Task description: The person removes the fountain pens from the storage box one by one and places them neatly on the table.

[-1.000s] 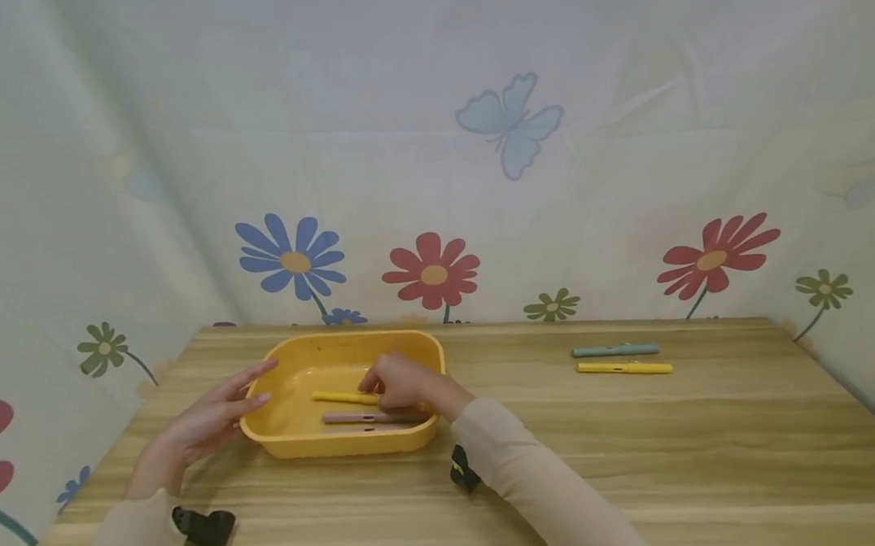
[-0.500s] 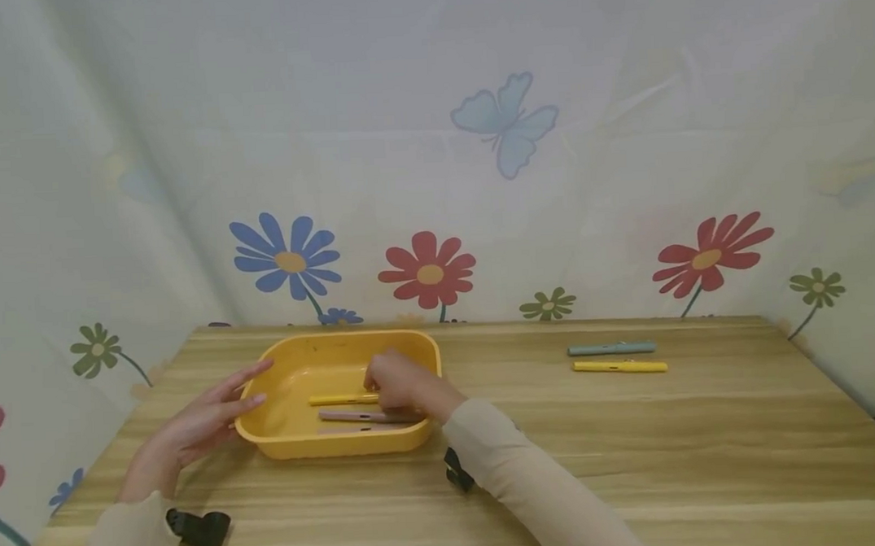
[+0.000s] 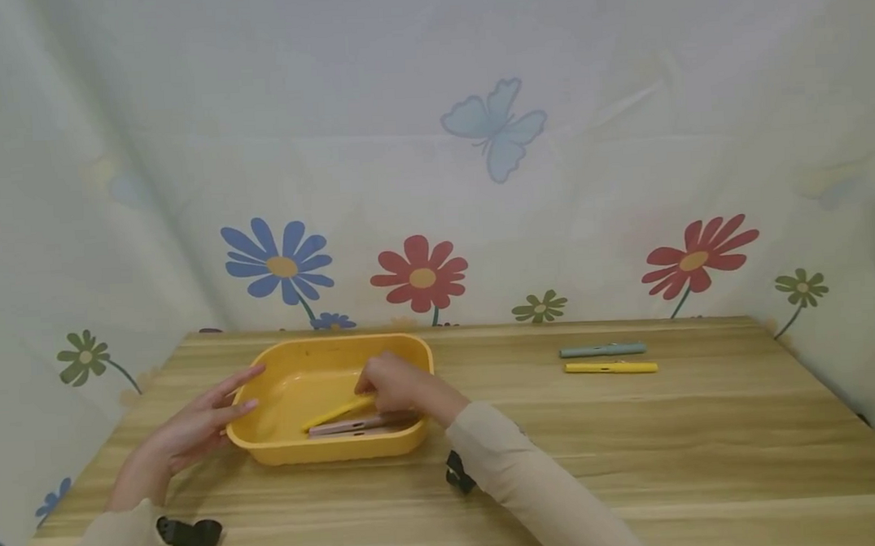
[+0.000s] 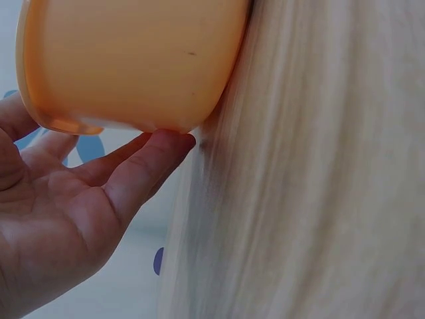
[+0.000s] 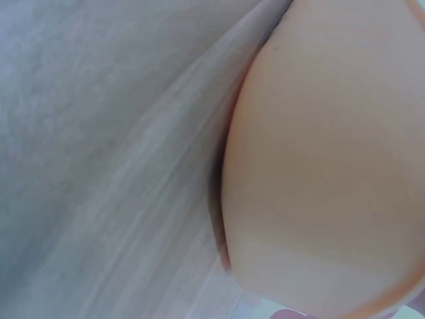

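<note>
A yellow plastic tub (image 3: 328,450) sits on the wooden table, left of centre in the head view. My left hand (image 3: 191,426) holds its left end, with fingertips over the rim; in the left wrist view, other fingers (image 4: 143,173) touch the outer wall. Inside the tub, my right hand (image 3: 394,382) pinches the right end of a yellow pen (image 3: 337,412), its fingertips partly hidden. The pen slants, its left end nearer me. Beside it, two mauve pens (image 3: 341,427) lie close together, their right ends hidden. The right wrist view shows the tub's outside but not what the hand holds.
To the right, a grey-green pen (image 3: 602,350) and another yellow pen (image 3: 610,368) lie side by side on the table (image 3: 636,452). A flowered curtain (image 3: 595,176) hangs behind the table and along its left side.
The yellow pen under my right hand has swung from lying nearly level to slanting, its left end moving nearer me. The mauve pens' left ends have shifted slightly. My left hand keeps its place.
</note>
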{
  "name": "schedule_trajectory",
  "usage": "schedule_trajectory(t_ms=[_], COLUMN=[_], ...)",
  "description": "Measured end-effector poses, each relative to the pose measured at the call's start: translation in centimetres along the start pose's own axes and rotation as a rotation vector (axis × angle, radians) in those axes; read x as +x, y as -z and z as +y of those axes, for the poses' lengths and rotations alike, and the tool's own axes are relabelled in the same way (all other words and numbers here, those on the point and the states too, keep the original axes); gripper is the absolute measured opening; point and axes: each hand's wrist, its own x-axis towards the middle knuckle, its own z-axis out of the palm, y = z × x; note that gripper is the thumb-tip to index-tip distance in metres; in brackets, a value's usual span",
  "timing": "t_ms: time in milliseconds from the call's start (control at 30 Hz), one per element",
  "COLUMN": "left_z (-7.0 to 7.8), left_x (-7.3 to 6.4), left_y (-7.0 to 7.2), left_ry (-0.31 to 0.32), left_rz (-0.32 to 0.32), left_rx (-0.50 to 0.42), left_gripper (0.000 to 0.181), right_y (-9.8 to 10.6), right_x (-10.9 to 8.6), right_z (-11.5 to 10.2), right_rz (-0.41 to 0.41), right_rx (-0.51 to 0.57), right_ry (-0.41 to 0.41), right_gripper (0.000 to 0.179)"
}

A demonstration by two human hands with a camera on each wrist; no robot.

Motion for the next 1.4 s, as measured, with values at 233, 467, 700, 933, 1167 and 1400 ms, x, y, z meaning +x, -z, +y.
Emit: schedule_trajectory(t_ms=[233, 467, 700, 933, 1167, 1400], left_z=[0.1, 0.2, 0.4, 0.3, 0.4, 0.3], left_x=[0.2, 0.2, 0.1, 0.0, -0.1, -0.1], left_y=[-0.1, -0.1, 0.1, 0.2, -0.2, -0.3], left_ry=[0.008, -0.016, -0.022, -0.011, 0.005, 0.014], left_rz=[0.006, -0.006, 0.002, 0.006, 0.013, 0.017], left_rx=[0.007, -0.001, 0.016, 0.017, 0.014, 0.006], left_gripper=[0.066, 0.064, 0.065, 0.066, 0.065, 0.065], right_y=[1.1, 2.7, 4.2, 5.7, 7.2, 8.3], right_x=[-0.8, -1.8, -3.2, -5.3, -7.5, -10.4], right_z=[0.1, 0.8, 1.6, 2.6, 4.2, 6.1], right_rz=[0.015, 0.062, 0.136, 0.243, 0.303, 0.326], right_rx=[0.050, 0.030, 0.066, 0.061, 0.116, 0.148], right_ry=[0.024, 0.095, 0.168, 0.264, 0.250, 0.203], right_gripper=[0.036, 0.035, 0.025, 0.022, 0.022, 0.022])
